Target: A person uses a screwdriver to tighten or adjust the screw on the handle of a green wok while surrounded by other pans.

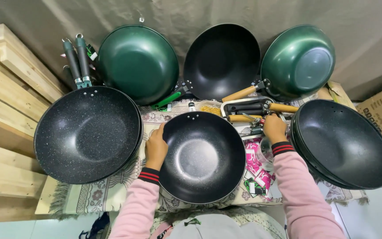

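A: What sits at the centre?

B: A black pan (202,157) with no handle fitted, lying face up on a patterned cloth (107,194) near the person. The left hand (155,148) grips its left rim, fingers curled over the edge, apparently to steady it.

A: And the other hand?

B: The right hand (274,128) is just beyond the pan's right rim, closed over small metal parts (254,128) beside a tray of wooden handles (248,108). I cannot tell exactly what it grasps.

A: What surrounds them?

B: To the left, a stack of speckled black pans (87,135); to the right, another dark stack (343,144). Farther off, three pans lean against a drab backdrop, likely for display: a green one (138,64), a black one (222,59), and a green one showing its underside (298,62). Pink packets (257,170) lie right of the centre pan. Wooden planks (5,102) stand far left.
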